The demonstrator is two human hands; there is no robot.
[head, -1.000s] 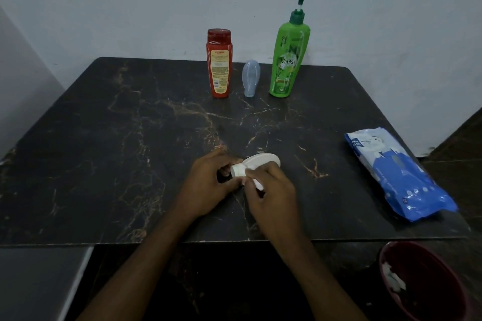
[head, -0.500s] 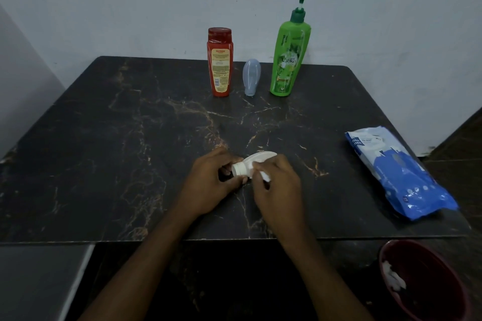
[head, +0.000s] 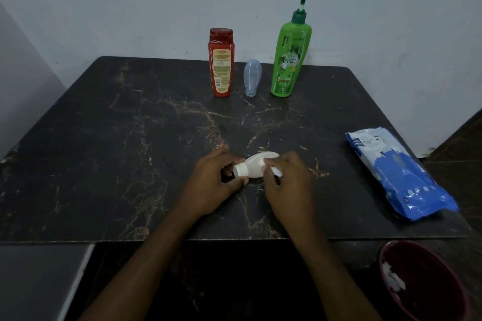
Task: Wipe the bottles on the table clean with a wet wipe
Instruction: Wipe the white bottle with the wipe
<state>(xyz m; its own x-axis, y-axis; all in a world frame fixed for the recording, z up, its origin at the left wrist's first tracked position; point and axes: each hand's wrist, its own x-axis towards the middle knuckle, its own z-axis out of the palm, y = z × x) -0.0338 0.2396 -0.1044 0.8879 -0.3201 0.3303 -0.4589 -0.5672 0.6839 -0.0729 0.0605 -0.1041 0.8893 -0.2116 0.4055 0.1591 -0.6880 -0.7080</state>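
A small white bottle (head: pixel 257 166) lies on its side near the front middle of the dark marble table (head: pixel 130 143), cap pointing left. My left hand (head: pixel 215 180) grips it at the cap end. My right hand (head: pixel 288 180) presses a small white wet wipe (head: pixel 276 171) against the bottle's body. At the back stand a red bottle (head: pixel 221 62), a small pale blue bottle (head: pixel 252 77) upside down on its cap, and a tall green pump bottle (head: pixel 289 57).
A blue and white pack of wet wipes (head: pixel 399 172) lies at the table's right edge. Below the front right corner sits a dark red bin (head: pixel 427 281) with used white wipes inside. A wall runs behind the table.
My right hand with the wipe has slid a little to the right along the white bottle. The left hand keeps its hold at the cap.
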